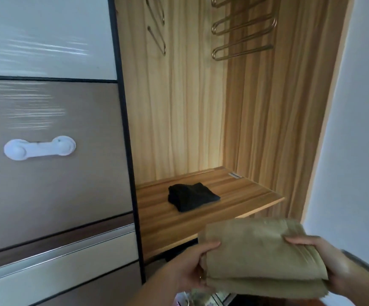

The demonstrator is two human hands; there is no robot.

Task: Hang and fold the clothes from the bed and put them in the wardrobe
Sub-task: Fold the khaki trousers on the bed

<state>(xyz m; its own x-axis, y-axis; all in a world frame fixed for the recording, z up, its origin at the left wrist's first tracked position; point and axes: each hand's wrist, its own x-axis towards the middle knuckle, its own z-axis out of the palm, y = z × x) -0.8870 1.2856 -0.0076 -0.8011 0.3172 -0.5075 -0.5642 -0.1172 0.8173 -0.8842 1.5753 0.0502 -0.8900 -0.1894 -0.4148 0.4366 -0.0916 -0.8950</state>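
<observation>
Head view only, looking down into the open wardrobe (201, 107). Folded tan garment (260, 257) at lower right of the frame, held level just in front of the wooden shelf (241, 195) and not yet resting on it. Left hand (190, 268) gripping the garment's left edge, thumb on top, fingers tucked underneath; right hand (335, 261) gripping the right edge the same way, thumb over the fold. Folded black garment (191, 196) already lying on the shelf at mid-frame, left of centre, well apart from the tan one. Brass-coloured hangers (243, 29) at upper centre and upper right, all bare. Closed drawer fronts at left, one bearing a white safety latch (40, 149). Judged partway along: one piece stowed, a second folded and about to go in, apparently nothing hung so far. Bed out of sight, so no telling how many clothes remain.
</observation>
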